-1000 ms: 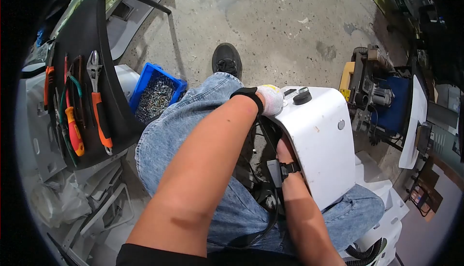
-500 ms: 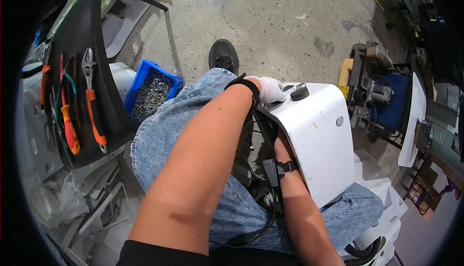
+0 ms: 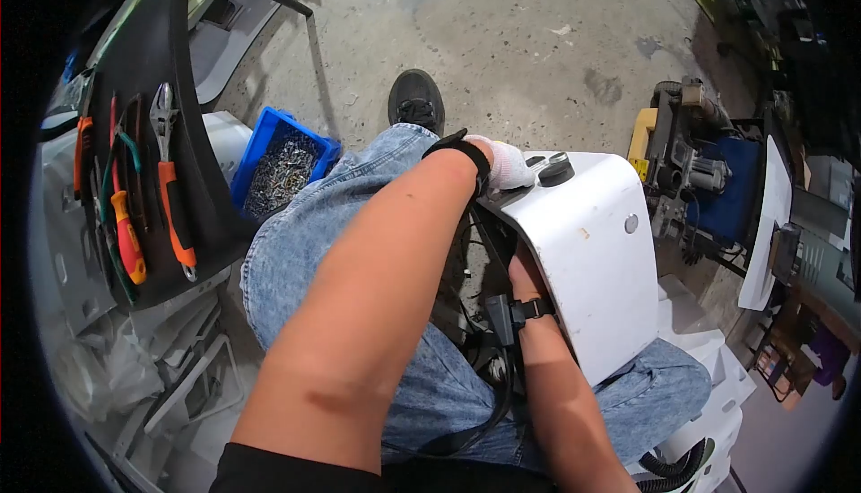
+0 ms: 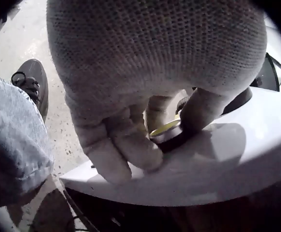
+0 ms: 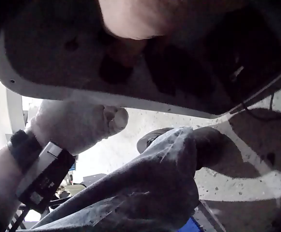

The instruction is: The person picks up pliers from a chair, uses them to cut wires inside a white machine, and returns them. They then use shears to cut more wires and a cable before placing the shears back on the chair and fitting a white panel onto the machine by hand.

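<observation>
My left hand point(image 3: 507, 167), in a white knit glove, is at the top left corner of a white curved housing point(image 3: 596, 260). In the left wrist view its fingers and thumb pinch a small round dark piece point(image 4: 168, 134) with a shiny, yellowish rim, close over the white surface. Beside it on the housing sits a black knob point(image 3: 556, 171). My right hand point(image 3: 523, 271) reaches under the housing from the open side; its fingers are hidden there. The right wrist view shows only bare skin of that hand and the dark inside of the housing point(image 5: 160, 105).
The housing leans on my lap. At the left, an adjustable wrench point(image 3: 172, 179), a screwdriver point(image 3: 128, 237) and pliers lie on a black panel point(image 3: 215, 215). A blue bin point(image 3: 244, 166) of screws stands next to it. Machinery point(image 3: 695, 170) stands at the right, and white parts lie around.
My gloved left hand has shifted slightly closer to the black knob. The box strapped at my right wrist has turned a little, while that hand stays under the housing.
</observation>
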The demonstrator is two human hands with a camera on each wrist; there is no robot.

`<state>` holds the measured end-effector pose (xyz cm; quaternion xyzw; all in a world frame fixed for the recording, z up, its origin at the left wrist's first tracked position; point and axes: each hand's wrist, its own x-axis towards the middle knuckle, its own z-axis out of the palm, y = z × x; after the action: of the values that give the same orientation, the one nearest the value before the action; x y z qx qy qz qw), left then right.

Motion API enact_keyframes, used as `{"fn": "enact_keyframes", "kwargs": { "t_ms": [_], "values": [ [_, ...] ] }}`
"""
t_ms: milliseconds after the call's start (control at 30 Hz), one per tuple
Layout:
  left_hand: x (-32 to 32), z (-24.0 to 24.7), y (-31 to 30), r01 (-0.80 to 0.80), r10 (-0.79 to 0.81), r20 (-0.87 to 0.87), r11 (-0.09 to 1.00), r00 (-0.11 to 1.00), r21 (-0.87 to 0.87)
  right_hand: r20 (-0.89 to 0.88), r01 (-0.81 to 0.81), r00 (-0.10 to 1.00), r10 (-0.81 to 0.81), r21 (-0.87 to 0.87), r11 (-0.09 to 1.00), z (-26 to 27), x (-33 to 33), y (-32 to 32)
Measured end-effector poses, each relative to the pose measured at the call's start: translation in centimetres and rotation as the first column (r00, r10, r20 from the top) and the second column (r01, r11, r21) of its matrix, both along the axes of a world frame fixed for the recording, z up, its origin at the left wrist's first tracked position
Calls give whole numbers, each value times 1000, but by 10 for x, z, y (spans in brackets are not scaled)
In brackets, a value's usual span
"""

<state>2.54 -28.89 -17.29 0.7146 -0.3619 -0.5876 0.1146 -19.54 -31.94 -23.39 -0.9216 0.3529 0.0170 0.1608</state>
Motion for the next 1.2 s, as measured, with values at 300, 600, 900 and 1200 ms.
{"fn": "enact_keyframes", "kwargs": {
  "t_ms": [300,600,900,1200],
  "values": [
    [-2,8,-1,44,-45,6,996,999,83,89,1,996,-1,-3,1000,-6,-1,3],
    [-6,-19,-6,202,-204,175,979,963,24,-19,-86,996,85,-83,993,-17,-6,2],
    [-3,-16,-1,-16,15,-34,1000,999,-24,11,-162,986,165,-135,977,-16,-7,-11],
    [-11,-17,-9,-32,33,148,999,988,-9,60,-229,968,244,-195,954,-39,-20,-15]
  ]
}}
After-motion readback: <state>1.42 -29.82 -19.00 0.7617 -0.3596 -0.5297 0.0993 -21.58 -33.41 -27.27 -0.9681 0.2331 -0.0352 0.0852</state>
